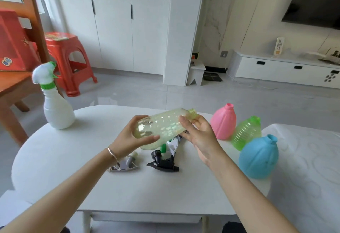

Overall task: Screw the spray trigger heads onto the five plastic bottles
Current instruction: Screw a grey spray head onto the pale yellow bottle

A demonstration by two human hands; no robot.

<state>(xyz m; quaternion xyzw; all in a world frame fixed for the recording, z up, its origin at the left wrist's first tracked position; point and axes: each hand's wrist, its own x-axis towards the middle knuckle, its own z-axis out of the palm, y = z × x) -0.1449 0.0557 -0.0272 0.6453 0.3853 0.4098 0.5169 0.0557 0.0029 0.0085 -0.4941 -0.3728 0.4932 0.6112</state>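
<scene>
A pale yellow see-through bottle (pixel 161 127) lies tilted in the air over the white table (pixel 73 159), its open threaded neck pointing up and right. My left hand (pixel 132 137) grips its base end. My right hand (pixel 198 133) holds it near the shoulder and neck. Under the bottle lie loose trigger heads: a black one (pixel 161 162), a grey one (pixel 127 162) and a white and green one (pixel 170 145), partly hidden. A white bottle (pixel 57 111) with its white and green trigger head fitted stands at the left. Pink (pixel 223 122), green ribbed (pixel 246 133) and blue (pixel 258 157) bottles stand open-necked at the right.
A wooden table (pixel 12 87) and a red stool (pixel 68 61) stand beyond the table's left end. White cabinets (pixel 114 26) and a low white TV unit (pixel 283 69) line the far walls. A white cushioned surface (pixel 309 159) adjoins the table's right side.
</scene>
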